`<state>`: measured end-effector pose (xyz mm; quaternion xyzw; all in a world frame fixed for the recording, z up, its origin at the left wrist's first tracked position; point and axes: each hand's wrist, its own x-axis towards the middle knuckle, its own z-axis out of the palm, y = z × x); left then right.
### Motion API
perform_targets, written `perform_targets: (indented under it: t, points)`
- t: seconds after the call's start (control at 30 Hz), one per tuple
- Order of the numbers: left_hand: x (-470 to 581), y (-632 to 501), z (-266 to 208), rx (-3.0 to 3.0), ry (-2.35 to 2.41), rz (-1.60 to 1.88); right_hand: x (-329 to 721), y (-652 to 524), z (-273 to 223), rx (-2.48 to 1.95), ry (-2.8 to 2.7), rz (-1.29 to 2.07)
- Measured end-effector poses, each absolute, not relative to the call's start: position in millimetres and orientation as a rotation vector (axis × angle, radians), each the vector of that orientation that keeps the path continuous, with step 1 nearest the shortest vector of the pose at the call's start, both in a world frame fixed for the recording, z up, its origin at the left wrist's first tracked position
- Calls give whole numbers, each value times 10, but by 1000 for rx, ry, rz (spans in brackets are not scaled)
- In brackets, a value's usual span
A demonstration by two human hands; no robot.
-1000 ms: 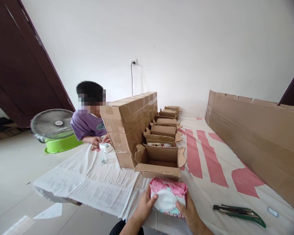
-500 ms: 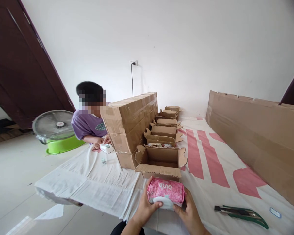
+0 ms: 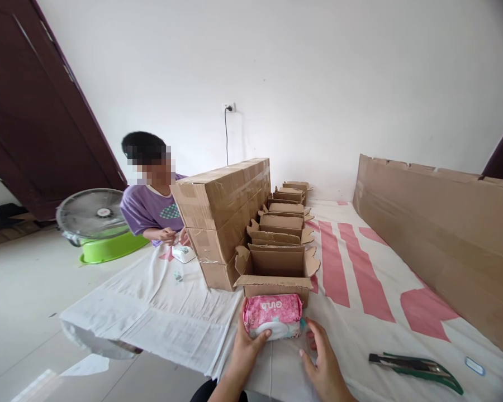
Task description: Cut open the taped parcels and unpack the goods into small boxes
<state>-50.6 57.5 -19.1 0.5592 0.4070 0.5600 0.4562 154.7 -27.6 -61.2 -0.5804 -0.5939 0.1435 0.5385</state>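
Left grip: the left hand [image 3: 247,341] has the pink soft pack [image 3: 272,316] pinched at its left end, thumb across the front. On the other side, the right hand [image 3: 322,354] is spread, thumb apart and fingers loosely curled, just beside the pack's right end; contact there is impossible to tell. The pack sits near the tabletop's [image 3: 151,324] near edge, crinkly plastic film, a rounded brick with a smooth white lid. Right behind it, in the way, stands the open carton [image 3: 272,281], brown corrugated board, flaps ragged and splayed. More open boxes [image 3: 280,223] line up behind, toward the far edge. Hard on their left, a block of taped cartons [image 3: 218,223], three high, square-cornered and glossy with tape, partly hides a co-worker [image 3: 153,209] in purple at the left edge. A green-handled knife [image 3: 417,368] lies toward the near right corner, on wrinkled white-and-red cloth [image 3: 331,262], and a flat cardboard panel [image 3: 436,240] walls off the right edge.
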Motion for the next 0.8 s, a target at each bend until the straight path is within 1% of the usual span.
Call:
perform_targets:
  t: [0.23, 0.5, 0.8]
  points:
    - [-534, 594, -237, 1341, 1045, 1274, 1541, -261, -625, -1403, -1317, 420]
    - [-519, 624, -243, 1355, 1024, 1333, 1603, 30, -545, -1433, -963, 665]
    - [-514, 636, -205, 1332, 1000, 1293, 1566, 302, -388, -1316, -1030, 711]
